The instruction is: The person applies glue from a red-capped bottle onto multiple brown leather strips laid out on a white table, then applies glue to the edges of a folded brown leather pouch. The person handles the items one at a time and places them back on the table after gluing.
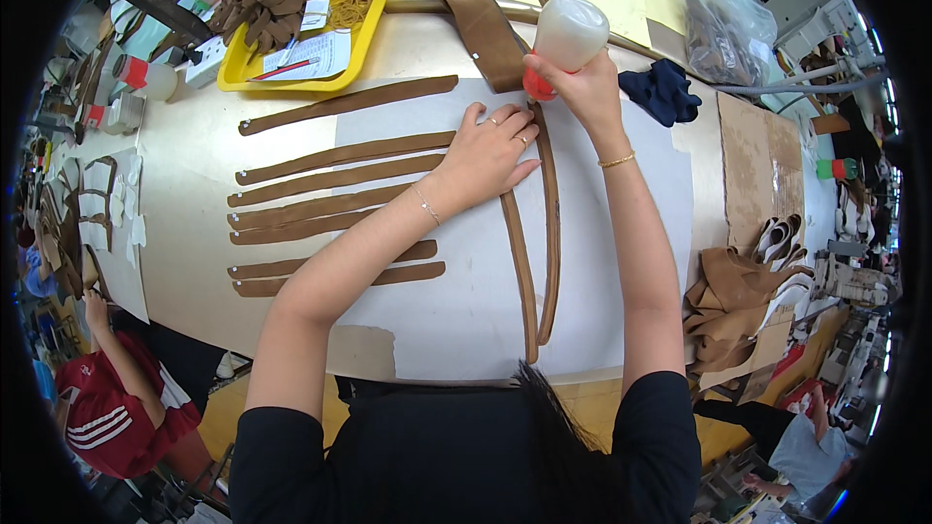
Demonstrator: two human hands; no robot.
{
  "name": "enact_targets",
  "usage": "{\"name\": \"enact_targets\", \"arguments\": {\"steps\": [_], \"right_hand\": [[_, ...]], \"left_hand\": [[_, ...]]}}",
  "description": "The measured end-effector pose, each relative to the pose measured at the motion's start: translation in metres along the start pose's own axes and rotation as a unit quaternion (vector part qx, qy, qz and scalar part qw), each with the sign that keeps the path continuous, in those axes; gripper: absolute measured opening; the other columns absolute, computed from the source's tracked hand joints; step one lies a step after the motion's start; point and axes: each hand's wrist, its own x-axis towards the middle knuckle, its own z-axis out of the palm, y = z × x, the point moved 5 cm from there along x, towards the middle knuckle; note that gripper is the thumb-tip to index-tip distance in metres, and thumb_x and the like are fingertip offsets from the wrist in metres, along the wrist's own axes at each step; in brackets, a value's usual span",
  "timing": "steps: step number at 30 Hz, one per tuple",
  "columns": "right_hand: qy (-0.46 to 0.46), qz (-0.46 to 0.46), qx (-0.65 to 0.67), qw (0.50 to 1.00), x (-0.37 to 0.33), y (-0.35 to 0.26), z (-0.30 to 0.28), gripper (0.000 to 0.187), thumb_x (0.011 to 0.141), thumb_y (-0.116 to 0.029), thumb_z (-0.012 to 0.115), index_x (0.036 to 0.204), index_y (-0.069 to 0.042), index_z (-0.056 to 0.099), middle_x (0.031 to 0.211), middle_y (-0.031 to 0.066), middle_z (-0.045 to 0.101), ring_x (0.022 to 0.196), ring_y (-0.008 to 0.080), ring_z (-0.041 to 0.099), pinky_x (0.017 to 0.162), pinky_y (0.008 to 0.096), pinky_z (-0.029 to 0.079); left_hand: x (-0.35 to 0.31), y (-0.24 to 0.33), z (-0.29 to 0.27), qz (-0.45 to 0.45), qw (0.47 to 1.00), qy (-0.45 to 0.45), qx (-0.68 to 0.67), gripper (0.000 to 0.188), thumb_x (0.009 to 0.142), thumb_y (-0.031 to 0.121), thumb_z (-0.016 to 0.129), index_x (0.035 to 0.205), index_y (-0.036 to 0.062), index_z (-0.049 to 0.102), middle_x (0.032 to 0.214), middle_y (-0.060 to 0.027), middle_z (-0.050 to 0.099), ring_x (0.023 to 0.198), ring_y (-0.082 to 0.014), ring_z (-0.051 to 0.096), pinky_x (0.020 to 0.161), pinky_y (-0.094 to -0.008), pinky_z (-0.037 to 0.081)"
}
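My right hand (590, 95) is closed round a translucent white squeeze bottle (575, 31), tipped so its red neck points down at the work. Below that neck run two long narrow brown strips (549, 223), side by side and reaching toward my body. My left hand (490, 150) lies with fingers spread on the upper part of these strips, the fingertips close to the bottle's neck. The bottle's tip is hidden behind my right fingers. Left of my hands, several brown strips (340, 153) with small white tags lie in rows, partly covered by my left forearm.
A yellow tray (364, 44) with brown pieces, rubber bands and paper stands at the back left. A wide brown band (466, 15) lies beyond my hands, a dark blue cloth (662, 94) right of them. Brown pieces (733, 306) pile at the right edge. A person in red (121, 398) works at left.
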Motion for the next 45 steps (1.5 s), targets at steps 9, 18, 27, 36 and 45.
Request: {"name": "enact_targets", "arguments": {"steps": [9, 18, 27, 36, 45], "right_hand": [[-0.018, -0.016, -0.056, 0.998, 0.0, 0.003, 0.0, 0.062, 0.064, -0.043, 0.082, 0.101, 0.002, 0.059, 0.087, 0.0137, 0.068, 0.077, 0.0238, 0.067, 0.069, 0.0321, 0.053], [0.029, 0.009, -0.027, 0.999, -0.005, 0.0, -0.014, 0.05, 0.067, -0.042, 0.08, 0.09, 0.0, 0.065, 0.082, 0.0135, 0.069, 0.075, 0.0233, 0.068, 0.067, 0.0325, 0.053], [0.028, 0.025, -0.031, 0.999, -0.009, 0.004, -0.014, 0.051, 0.067, -0.044, 0.08, 0.09, 0.0, 0.066, 0.082, 0.0134, 0.069, 0.075, 0.0226, 0.068, 0.067, 0.0322, 0.053], [0.01, 0.052, -0.051, 0.997, -0.028, -0.002, -0.024, 0.049, 0.067, -0.042, 0.08, 0.09, 0.0, 0.067, 0.083, 0.0135, 0.069, 0.075, 0.022, 0.068, 0.067, 0.0313, 0.053], [-0.012, 0.056, -0.048, 0.997, -0.056, 0.001, -0.032, 0.052, 0.066, -0.039, 0.082, 0.094, 0.001, 0.063, 0.085, 0.0133, 0.07, 0.077, 0.0212, 0.068, 0.068, 0.0315, 0.053]], "left_hand": [[0.0, -0.001, 0.0, 0.002, 1.0, 0.004, -0.008, 0.039, 0.084, 0.031, 0.062, 0.114, 0.0061, 0.058, 0.122, -0.0074, 0.053, 0.12, -0.0212, 0.045, 0.096, -0.0458, 0.032], [-0.001, -0.001, 0.001, 0.0, 1.0, 0.006, 0.0, 0.038, 0.084, 0.03, 0.062, 0.114, 0.0067, 0.058, 0.123, -0.007, 0.054, 0.121, -0.0213, 0.044, 0.097, -0.0466, 0.032], [-0.002, -0.001, 0.001, 0.005, 1.0, 0.008, 0.003, 0.038, 0.085, 0.03, 0.062, 0.114, 0.0066, 0.059, 0.124, -0.0069, 0.054, 0.122, -0.0215, 0.044, 0.097, -0.0476, 0.033], [-0.001, -0.002, 0.003, 0.003, 1.0, -0.008, 0.012, 0.041, 0.086, 0.031, 0.06, 0.119, 0.0071, 0.057, 0.124, -0.0068, 0.054, 0.122, -0.0211, 0.044, 0.098, -0.0468, 0.032], [0.0, 0.0, 0.001, -0.003, 1.0, -0.021, 0.011, 0.041, 0.085, 0.032, 0.062, 0.117, 0.007, 0.058, 0.123, -0.007, 0.054, 0.122, -0.0211, 0.045, 0.098, -0.0468, 0.032]]}}
